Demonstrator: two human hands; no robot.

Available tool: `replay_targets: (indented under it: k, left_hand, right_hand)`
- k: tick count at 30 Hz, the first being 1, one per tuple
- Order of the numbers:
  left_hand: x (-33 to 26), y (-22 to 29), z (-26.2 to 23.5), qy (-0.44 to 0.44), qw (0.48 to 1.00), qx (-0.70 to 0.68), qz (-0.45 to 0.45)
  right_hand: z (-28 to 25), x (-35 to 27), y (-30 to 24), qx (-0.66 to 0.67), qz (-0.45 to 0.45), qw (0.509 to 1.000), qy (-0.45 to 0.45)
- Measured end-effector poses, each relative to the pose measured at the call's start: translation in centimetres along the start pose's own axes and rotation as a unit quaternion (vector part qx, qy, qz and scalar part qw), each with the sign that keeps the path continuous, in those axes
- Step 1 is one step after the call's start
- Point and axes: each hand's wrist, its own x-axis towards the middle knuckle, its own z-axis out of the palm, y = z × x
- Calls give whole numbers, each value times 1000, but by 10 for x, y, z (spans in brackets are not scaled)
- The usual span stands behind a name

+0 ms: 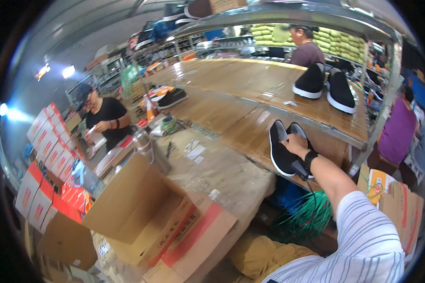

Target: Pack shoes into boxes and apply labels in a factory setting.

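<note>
A pair of black slip-on shoes with white soles stands on the rack's lower shelf, toes toward me. My right hand reaches in from the lower right and is closed on the pair, its fingers at the inner sides of the shoe openings. Part of the right-hand shoe is covered by that hand and by a dark strap with a small black device at the wrist. Higher up, another black pair stands at the right end of the upper shelf. My left hand is out of the picture.
An open cardboard box sits on the covered table, near a steel thermos. Green plastic strips hang below the shelf. Flattened cartons stand at right. People work at left, behind the rack and at right. Shoeboxes are stacked at left.
</note>
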Motion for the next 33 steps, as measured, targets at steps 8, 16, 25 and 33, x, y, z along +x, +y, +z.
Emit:
replay_targets:
  k: [8, 16, 25, 33]
  left_hand:
    - [72, 150, 34, -190, 939, -277, 71]
    - [109, 231, 44, -179, 871, -457, -23]
    - [179, 149, 75, -158, 943, 15, 291]
    - [142, 157, 61, -256, 914, 55, 310]
  right_hand:
    - [-31, -109, -160, 747, -123, 578, -304]
    - [-28, -207, -218, 759, -18, 260, -596]
    - [-12, -228, -205, 756, 78, -79, -645]
    - [-9, -216, -225, 771, -61, 42, -632]
